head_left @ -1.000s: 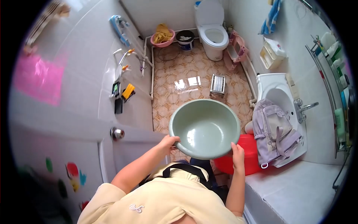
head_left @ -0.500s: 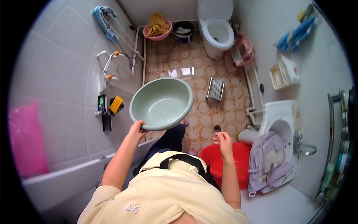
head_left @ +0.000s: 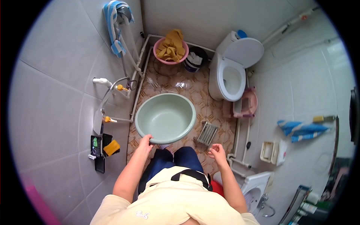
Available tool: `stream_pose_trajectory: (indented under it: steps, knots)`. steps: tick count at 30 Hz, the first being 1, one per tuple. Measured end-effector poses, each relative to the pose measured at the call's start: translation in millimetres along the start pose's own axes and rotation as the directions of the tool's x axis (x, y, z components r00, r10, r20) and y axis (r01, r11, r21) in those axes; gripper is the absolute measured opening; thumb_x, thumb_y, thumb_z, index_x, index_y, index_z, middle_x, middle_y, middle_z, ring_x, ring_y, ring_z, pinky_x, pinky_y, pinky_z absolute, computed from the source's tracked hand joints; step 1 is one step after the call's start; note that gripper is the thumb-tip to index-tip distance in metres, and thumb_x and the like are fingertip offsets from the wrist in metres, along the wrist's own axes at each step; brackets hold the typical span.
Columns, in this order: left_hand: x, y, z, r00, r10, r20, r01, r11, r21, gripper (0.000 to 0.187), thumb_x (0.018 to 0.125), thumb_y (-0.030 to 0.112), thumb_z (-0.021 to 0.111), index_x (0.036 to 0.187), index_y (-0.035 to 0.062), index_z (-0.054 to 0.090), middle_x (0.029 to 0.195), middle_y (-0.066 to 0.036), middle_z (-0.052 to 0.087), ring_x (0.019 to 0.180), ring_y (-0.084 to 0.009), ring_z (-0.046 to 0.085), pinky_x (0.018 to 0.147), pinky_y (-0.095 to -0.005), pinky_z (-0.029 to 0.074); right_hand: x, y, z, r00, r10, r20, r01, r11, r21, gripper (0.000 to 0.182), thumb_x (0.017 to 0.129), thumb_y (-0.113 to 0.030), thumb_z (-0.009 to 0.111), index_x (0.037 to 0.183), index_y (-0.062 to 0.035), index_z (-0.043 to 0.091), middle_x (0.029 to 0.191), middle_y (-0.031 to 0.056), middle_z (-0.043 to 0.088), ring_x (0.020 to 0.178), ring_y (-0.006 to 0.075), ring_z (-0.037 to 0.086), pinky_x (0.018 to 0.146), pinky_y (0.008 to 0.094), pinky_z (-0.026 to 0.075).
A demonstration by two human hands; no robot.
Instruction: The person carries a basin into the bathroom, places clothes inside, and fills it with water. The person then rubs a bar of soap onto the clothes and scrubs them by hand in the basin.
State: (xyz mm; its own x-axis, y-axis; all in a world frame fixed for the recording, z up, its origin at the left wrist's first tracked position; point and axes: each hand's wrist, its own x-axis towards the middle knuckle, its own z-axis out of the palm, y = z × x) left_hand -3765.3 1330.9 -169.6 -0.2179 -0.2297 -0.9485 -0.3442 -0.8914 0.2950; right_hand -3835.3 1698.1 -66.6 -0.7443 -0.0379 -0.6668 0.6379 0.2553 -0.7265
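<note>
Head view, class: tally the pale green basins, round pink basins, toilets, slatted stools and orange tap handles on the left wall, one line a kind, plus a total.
Pale green basin: 1
Round pink basin: 1
Toilet: 1
Slatted stool: 1
Orange tap handles: 2
Total: 6

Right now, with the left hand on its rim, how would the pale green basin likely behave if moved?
The pale green basin is probably light for its size, since it looks empty and plastic. It may tilt, as the left hand holds only one side. Its smooth, glossy inside could be slippery if wet.
</note>
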Motion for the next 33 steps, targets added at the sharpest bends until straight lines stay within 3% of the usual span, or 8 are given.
stream_pose_trajectory:
  steps: [8, 14, 20, 22, 27, 29, 32, 33]
  knots:
    - [23.3, 7.9, 25.9, 0.994, 0.012, -0.104, -0.043, 0.955, -0.294, 0.044, 0.07, -0.006, 0.053, 0.113, 0.0007, 0.048, 0.108, -0.014, 0.053, 0.102, -0.03, 0.054, 0.085, -0.0485, 0.05, 211.2, -100.5, 23.2, 0.97, -0.206, 0.131, 0.244, 0.818, -0.522, 0.069, 0.067, -0.023, 0.075, 0.125, -0.0094, 0.041, 0.106, 0.0157, 0.058, 0.095, 0.0256, 0.058, 0.082, 0.0356, 0.047]
    - [35.7, -42.1, 47.6, 0.949, -0.041, -0.314, -0.119, 0.874, -0.472, 0.044, 0.074, -0.001, 0.053, 0.117, 0.0047, 0.048, 0.106, -0.012, 0.056, 0.101, -0.0284, 0.056, 0.083, -0.048, 0.051, 437.9, -192.0, 116.3, 0.85, -0.325, 0.415, 0.52, 0.639, -0.567, 0.088, 0.063, -0.021, 0.075, 0.136, -0.0028, 0.029, 0.122, 0.0255, 0.051, 0.112, 0.0361, 0.052, 0.094, 0.0397, 0.042]
    - [16.8, -94.5, 141.5, 0.79, -0.227, -0.569, -0.166, 0.814, -0.556, 0.042, 0.072, 0.003, 0.058, 0.113, 0.0078, 0.051, 0.104, -0.007, 0.058, 0.098, -0.023, 0.058, 0.08, -0.0426, 0.053, 628.4, -269.7, 243.7, 0.792, -0.425, 0.438, 0.61, 0.587, -0.533, 0.103, 0.059, -0.026, 0.081, 0.141, -0.0046, 0.022, 0.137, 0.0273, 0.034, 0.124, 0.0397, 0.039, 0.101, 0.0405, 0.036]
    - [22.2, -116.6, 154.7, 0.803, -0.305, -0.512, -0.124, 0.754, -0.645, 0.036, 0.072, 0.005, 0.059, 0.106, 0.0099, 0.055, 0.098, -0.005, 0.059, 0.093, -0.0206, 0.059, 0.078, -0.0406, 0.053, 666.1, -281.1, 275.2, 0.651, -0.605, 0.458, 0.75, 0.42, -0.51, 0.112, 0.057, -0.026, 0.084, 0.144, -0.0064, 0.015, 0.142, 0.0281, 0.027, 0.128, 0.0412, 0.034, 0.103, 0.0413, 0.035]
    - [35.2, -133.6, 208.2, 0.736, -0.435, -0.518, -0.047, 0.731, -0.681, 0.037, 0.071, 0.005, 0.061, 0.107, 0.0099, 0.055, 0.102, -0.005, 0.058, 0.094, -0.0216, 0.057, 0.08, -0.0386, 0.053, 730.1, -287.3, 324.2, 0.706, -0.537, 0.462, 0.646, 0.221, -0.731, 0.124, 0.053, -0.033, 0.086, 0.146, -0.0086, 0.008, 0.143, 0.0298, 0.022, 0.133, 0.0387, 0.028, 0.103, 0.0407, 0.035]
    - [45.0, -143.8, 223.0, 0.751, -0.444, -0.49, -0.06, 0.692, -0.719, 0.039, 0.071, 0.004, 0.06, 0.11, 0.0096, 0.054, 0.104, -0.005, 0.058, 0.096, -0.022, 0.057, 0.082, -0.0388, 0.052, 755.0, -280.6, 331.9, 0.521, -0.707, 0.478, 0.657, -0.025, -0.753, 0.125, 0.053, -0.033, 0.085, 0.146, -0.0089, 0.005, 0.139, 0.0298, 0.032, 0.128, 0.0369, 0.037, 0.1, 0.0392, 0.039]
    - [61.8, -164.2, 236.7, 0.786, -0.439, -0.436, -0.085, 0.622, -0.779, 0.044, 0.072, 0.003, 0.059, 0.115, 0.0097, 0.052, 0.107, -0.005, 0.057, 0.098, -0.0227, 0.056, 0.084, -0.0395, 0.051, 744.4, -301.1, 348.0, 0.785, -0.474, 0.398, 0.553, 0.248, -0.795, 0.106, 0.058, -0.031, 0.08, 0.143, -0.004, 0.022, 0.13, 0.027, 0.045, 0.119, 0.0361, 0.048, 0.094, 0.0388, 0.043]
    - [68.2, -171.1, 239.9, 0.799, -0.435, -0.415, -0.092, 0.594, -0.8, 0.047, 0.072, 0.002, 0.059, 0.117, 0.0099, 0.051, 0.107, -0.005, 0.057, 0.098, -0.0229, 0.056, 0.085, -0.0398, 0.051, 762.6, -296.2, 352.4, 0.776, -0.472, 0.418, 0.566, 0.231, -0.791, 0.106, 0.058, -0.031, 0.08, 0.143, -0.004, 0.022, 0.13, 0.027, 0.045, 0.119, 0.0361, 0.048, 0.094, 0.0388, 0.043]
